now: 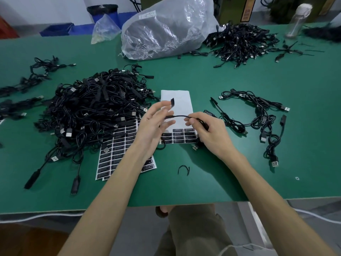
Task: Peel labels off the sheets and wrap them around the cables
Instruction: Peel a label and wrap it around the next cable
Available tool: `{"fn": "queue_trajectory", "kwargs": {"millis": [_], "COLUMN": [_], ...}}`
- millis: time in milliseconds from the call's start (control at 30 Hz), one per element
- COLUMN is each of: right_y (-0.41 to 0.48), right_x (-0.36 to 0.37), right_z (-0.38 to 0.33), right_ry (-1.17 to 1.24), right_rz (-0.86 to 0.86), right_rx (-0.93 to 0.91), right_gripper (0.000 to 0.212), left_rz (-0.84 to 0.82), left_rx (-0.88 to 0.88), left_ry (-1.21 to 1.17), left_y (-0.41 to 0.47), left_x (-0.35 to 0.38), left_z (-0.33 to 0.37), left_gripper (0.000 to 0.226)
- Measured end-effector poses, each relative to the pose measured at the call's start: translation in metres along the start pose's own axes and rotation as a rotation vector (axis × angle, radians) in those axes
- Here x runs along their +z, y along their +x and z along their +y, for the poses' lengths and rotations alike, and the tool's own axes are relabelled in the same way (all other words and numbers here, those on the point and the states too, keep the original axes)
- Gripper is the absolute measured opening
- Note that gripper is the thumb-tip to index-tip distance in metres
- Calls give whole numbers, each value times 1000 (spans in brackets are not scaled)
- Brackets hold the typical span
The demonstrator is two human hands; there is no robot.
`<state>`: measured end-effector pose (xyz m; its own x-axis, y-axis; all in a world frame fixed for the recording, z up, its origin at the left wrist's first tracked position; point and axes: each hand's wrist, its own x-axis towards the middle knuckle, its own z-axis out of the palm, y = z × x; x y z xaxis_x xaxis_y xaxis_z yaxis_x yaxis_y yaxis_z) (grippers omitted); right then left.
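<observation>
A peeled black label [172, 102] clings to the topmost fingertip of my left hand [153, 124], raised above the table. That hand stands on edge with its palm turned to the right and its fingers spread and nearly straight. Just below the label, a black cable [180, 116] arcs across the gap between my hands. My right hand [208, 133] pinches it between thumb and forefinger, the other fingers curled over the rest of its length. The cable's free end reaches the left fingers, but I cannot tell whether they grip it. Beneath both hands lies a white label sheet [177, 97], mostly stripped, with a few rows of black labels left at its near end. A fuller second sheet [118, 152] lies partly under my left forearm and partly under a big heap of black cables [92, 108] to the left. On the green table [203, 76] to the right lie a few loose cables [262, 115] already bearing labels. A small bent black tie [183, 169] lies near the table's front edge. Farther back are a clear plastic bag [166, 30], another cable pile [239, 41] and a bottle [297, 21].
</observation>
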<state>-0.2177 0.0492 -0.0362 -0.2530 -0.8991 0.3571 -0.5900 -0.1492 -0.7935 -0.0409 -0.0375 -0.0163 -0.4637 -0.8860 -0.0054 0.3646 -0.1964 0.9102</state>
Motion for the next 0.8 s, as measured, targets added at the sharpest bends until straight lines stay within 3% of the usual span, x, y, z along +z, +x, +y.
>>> {"fn": "queue_trajectory", "kwargs": {"millis": [400,500,667,800], "right_y": [5,9,12,6], "right_x": [6,17,32,39], "right_z": [-15,-26,-31,-29], "right_ry": [-361,-310,-82,-39], "right_rz": [-6,-84,63,115], "right_rx": [-141,-135,-75,-98], "right_gripper": [25,37,12,8], "left_rz": [60,70,70,69], "left_rx": [27,41,62,93], "left_ry": [-112,-53,-34,22], "left_y": [0,0,2,2], "left_x": [-7,-5,-7,-8], "left_z": [-7,-9,-12,-14], "left_gripper": [27,34,52,56]}}
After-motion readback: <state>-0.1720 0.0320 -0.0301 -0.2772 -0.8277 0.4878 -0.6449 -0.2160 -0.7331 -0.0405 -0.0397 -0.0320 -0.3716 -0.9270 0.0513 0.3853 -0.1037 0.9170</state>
